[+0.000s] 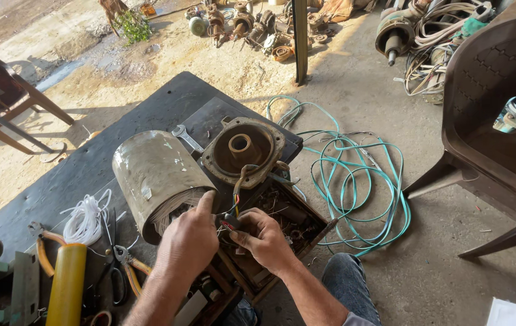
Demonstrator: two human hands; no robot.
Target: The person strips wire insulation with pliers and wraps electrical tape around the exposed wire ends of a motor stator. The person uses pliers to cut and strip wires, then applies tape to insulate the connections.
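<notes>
A grey cylindrical motor housing [152, 172] lies on its side on a dark worktable [95, 160], its winding wires showing at the open end. My left hand [191, 238] rests against that open end, thumb up on the rim. My right hand [264, 238] pinches a bundle of coloured lead wires [235, 202] that runs up toward a rusty round end cover [245, 151]. Both hands are close together over a shallow wooden box [282, 220] filled with scraps.
A spanner [185, 139], white cord coil [87, 218], yellow tube [66, 284], pliers [128, 262] and scissors lie on the table. Green cable [361, 181] loops on the concrete floor. A brown plastic chair [493, 121] stands right; old motors and cables are piled behind.
</notes>
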